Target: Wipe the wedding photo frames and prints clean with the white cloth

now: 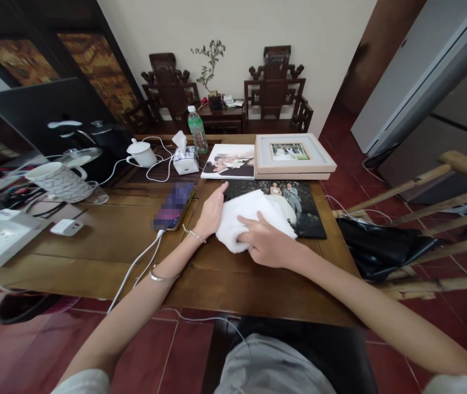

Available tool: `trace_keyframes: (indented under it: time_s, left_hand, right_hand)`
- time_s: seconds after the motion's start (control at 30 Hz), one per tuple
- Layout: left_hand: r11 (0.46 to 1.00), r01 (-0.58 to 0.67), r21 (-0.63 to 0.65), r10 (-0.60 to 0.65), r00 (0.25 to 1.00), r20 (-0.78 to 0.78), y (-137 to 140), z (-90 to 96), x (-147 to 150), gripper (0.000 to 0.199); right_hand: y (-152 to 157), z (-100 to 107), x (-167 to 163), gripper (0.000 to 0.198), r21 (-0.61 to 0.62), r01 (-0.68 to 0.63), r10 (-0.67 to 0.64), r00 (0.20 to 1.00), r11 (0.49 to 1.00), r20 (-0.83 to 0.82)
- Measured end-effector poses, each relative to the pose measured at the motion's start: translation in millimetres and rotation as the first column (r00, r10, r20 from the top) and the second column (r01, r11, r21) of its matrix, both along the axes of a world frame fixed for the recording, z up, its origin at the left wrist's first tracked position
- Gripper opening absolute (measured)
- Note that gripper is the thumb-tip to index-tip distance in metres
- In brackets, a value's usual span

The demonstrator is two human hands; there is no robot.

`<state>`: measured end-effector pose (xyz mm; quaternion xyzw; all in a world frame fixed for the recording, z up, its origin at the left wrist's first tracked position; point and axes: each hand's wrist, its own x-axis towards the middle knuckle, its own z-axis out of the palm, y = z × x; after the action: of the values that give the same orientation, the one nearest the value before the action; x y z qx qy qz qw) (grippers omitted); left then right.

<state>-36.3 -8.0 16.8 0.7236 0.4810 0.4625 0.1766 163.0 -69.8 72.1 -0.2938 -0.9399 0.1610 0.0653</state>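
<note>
A folded white cloth (246,210) lies over the left part of a dark photo panel (313,216) printed with a couple in wedding clothes. My right hand (269,241) presses on the cloth's near side, its thumb and index finger stretched over it and other fingers curled into the fabric. Along the left edge of the cloth and panel rests my left hand (212,212), fingers extended toward the far side, some of them hidden. Just behind the panel are a white photo board (229,167) and a light-framed photo (264,153) stacked on another frame.
Left of my hands a phone (171,207) lies with a white cable plugged in. Farther back stand a tissue box (186,161), a green-labelled bottle (197,131) and a lidded white cup (141,153). A patterned mug (59,182) and power strip (6,238) sit far left.
</note>
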Motion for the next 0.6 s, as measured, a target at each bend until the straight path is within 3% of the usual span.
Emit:
trace_keyframes:
  time_s: [0.1, 0.27, 0.47, 0.6]
  left_hand:
    - [1.000, 0.029, -0.013, -0.030, 0.990, -0.136, 0, -0.3, 2, 0.056]
    - [0.994, 0.109, -0.017, -0.108, 0.944, -0.310, 3, -6.8, 3, 0.045]
    - [0.995, 0.101, 0.000, -0.095, 0.938, -0.335, 5, -9.9, 2, 0.041]
    - [0.993, 0.121, -0.011, -0.118, 0.938, -0.325, 3, -4.6, 0, 0.039]
  right_hand:
    - [-11, 7, 24, 0.045, -0.052, 0.045, -0.046, 0.999, 0.998, -0.018]
    - [11, 18, 40, 0.041, 0.044, 0.299, -0.301, 0.951, 0.953, 0.069]
    - [75, 23, 6, 0.038, 0.070, 0.448, -0.450, 0.893, 0.891, 0.020]
    - [102, 31, -32, 0.039, 0.032, 0.362, -0.359, 0.930, 0.932, -0.076]
